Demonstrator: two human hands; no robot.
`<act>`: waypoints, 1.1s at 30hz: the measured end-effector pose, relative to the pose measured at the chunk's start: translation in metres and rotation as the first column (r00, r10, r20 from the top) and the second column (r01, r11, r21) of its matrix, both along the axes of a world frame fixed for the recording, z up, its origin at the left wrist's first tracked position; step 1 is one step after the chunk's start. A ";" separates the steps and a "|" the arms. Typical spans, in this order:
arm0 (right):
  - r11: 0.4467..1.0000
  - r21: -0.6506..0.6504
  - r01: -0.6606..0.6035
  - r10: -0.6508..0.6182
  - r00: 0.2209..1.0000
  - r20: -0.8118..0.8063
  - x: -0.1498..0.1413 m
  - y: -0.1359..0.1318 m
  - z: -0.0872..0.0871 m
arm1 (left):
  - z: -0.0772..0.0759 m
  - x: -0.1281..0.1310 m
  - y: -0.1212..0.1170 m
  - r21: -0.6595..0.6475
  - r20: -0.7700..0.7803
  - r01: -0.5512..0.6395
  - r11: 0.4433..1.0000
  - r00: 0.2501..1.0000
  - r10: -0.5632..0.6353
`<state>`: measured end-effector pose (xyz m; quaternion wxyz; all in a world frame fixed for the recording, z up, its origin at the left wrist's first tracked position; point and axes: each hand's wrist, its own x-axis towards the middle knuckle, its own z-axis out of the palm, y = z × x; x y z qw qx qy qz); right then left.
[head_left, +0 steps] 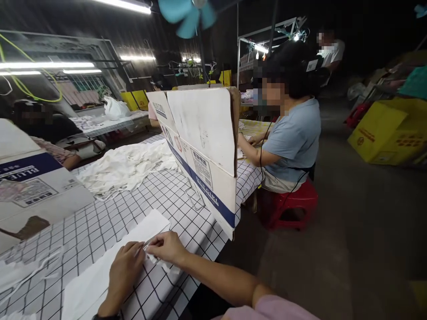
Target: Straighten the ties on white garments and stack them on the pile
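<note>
— So, beneath the grip?
— One checked tablecloth (167, 191).
— And standing around it?
— Two carton panels (207, 133): one just beyond the grip, one off to its left.
— Farther past the grip?
— One white cloth heap (123, 166).
— Closer in?
— One long white strip (100, 269), partly under the left hand (125, 264).
— Held?
— One small white scrap (153, 258) between two hands: pinched tight in the right hand (170, 246); left fingertips bunched alongside, too hidden to tell if gripping.
</note>
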<state>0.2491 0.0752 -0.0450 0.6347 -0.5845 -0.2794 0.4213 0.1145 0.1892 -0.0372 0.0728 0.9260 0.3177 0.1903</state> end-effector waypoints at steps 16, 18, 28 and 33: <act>0.993 -0.120 -0.002 0.017 0.992 0.123 0.005 0.021 0.029 | 0.009 0.004 -0.020 -0.162 0.215 -0.018 0.987 0.975 0.053; 0.988 -0.143 -0.050 0.072 0.986 0.153 0.003 0.017 0.023 | 0.012 0.005 -0.032 -0.192 0.222 0.008 0.981 0.974 0.036; 0.982 -0.146 -0.124 0.155 0.963 0.220 0.006 0.043 -0.007 | -0.019 -0.002 -0.009 -0.240 0.176 -0.139 0.961 0.967 0.184; 0.981 -0.185 -0.059 0.103 0.965 0.241 0.004 0.043 -0.004 | -0.024 0.000 -0.007 -0.319 0.200 -0.103 0.942 0.964 0.174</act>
